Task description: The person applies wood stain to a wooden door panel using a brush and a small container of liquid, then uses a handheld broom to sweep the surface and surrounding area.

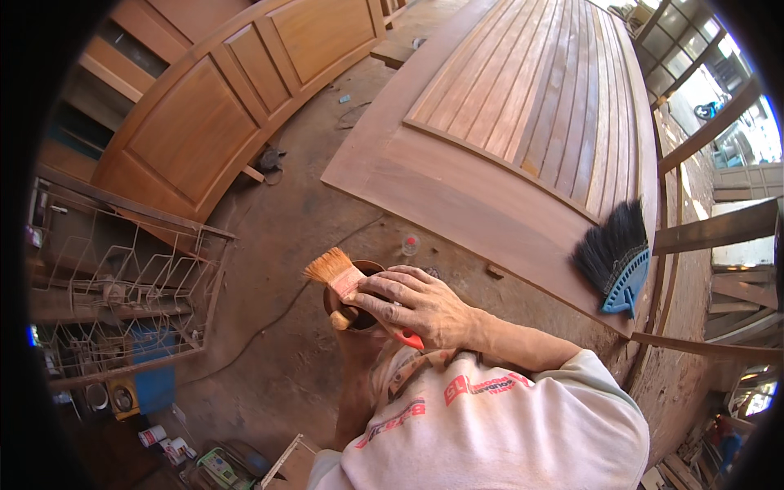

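My right hand (425, 306) is closed around a flat paintbrush (346, 280), its fingers lying over the ferrule and handle. Tan bristles point up and to the left, and a red handle end shows below the palm. Under the brush is a round brown can (367, 320) with a dark inside, its top partly covered by the brush and right hand. One digit of my left hand (342, 318) shows at the can's near left rim, gripping it. The other left fingers are hidden.
A large wooden door panel with slats (457, 192) lies ahead, a blue-backed black broom head (622, 265) on its near right corner. Curved panelled wood (196, 122) stands at the left, above a wire rack (122, 286). A cable (273, 321) crosses the floor.
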The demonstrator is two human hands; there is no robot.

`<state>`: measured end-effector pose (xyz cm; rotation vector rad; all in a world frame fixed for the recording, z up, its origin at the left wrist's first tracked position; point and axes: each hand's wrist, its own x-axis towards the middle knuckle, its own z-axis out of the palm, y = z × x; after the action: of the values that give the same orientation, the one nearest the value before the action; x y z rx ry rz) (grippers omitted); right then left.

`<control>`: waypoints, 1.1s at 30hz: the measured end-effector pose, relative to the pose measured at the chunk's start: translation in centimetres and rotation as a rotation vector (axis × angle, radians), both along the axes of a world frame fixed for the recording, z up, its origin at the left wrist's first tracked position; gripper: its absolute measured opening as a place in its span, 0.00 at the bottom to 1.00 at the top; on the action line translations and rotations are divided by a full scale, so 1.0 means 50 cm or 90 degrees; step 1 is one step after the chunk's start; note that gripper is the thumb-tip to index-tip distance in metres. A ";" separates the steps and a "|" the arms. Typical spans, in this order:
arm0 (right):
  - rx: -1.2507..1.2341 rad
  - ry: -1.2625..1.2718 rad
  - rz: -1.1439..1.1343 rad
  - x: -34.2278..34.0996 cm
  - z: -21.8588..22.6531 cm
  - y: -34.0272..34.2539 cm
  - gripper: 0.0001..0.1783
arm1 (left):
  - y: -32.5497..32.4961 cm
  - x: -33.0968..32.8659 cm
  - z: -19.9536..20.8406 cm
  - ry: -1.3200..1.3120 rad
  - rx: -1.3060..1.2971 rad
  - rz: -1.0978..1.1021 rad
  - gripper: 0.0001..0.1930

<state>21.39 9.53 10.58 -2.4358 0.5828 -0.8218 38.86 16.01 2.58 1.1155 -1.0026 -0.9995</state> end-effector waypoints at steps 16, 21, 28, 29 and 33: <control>-0.037 0.115 -0.444 -0.176 -0.069 -0.270 0.48 | -0.142 0.164 -0.053 -0.107 0.076 0.084 0.35; -0.146 0.238 -1.121 -0.616 -0.191 -0.184 0.39 | -0.222 0.232 -0.080 -0.235 0.073 0.072 0.29; 0.294 0.544 -1.417 -0.776 -0.196 0.111 0.46 | -0.373 0.368 -0.083 -0.373 0.017 0.004 0.20; 0.273 0.542 -1.392 -0.786 -0.206 0.123 0.46 | -0.391 0.388 -0.085 -0.372 0.039 -0.019 0.20; 0.345 0.570 -1.355 -0.717 -0.194 0.083 0.47 | -0.474 0.452 -0.062 -0.360 -0.058 -0.016 0.25</control>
<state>-14.44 13.68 0.85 -0.6795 3.1525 0.1193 61.45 -7.67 -0.51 1.3452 -1.4983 -0.6551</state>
